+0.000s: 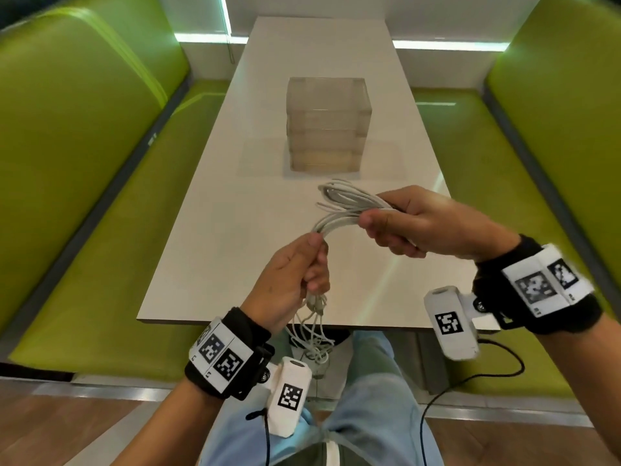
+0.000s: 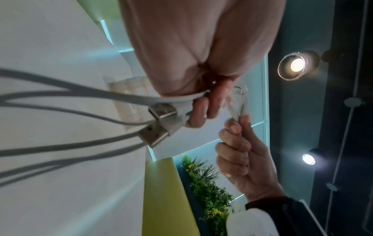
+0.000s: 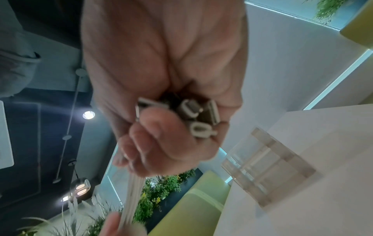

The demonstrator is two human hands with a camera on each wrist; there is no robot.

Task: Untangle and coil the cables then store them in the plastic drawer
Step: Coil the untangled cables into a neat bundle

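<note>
A bundle of white cables [image 1: 339, 213] is held in the air above the near half of the white table [image 1: 235, 230]. My left hand [image 1: 295, 280] grips the bundle low down, and loose strands with USB plugs [image 2: 159, 124] hang below the fist past the table's edge. My right hand [image 1: 403, 223] grips the bundle higher up, with looped strands sticking out to its left; several plug ends [image 3: 193, 116] show inside that fist. The clear plastic drawer unit [image 1: 327, 126] stands upright in the middle of the table, its drawers closed.
Green padded benches [image 1: 77, 156] run along both sides of the table. The table's near edge [image 1: 302, 326] is just under my wrists, with my legs in light jeans [image 1: 363, 415] below. Thin black cords [image 1: 470, 381] trail from the wrist cameras.
</note>
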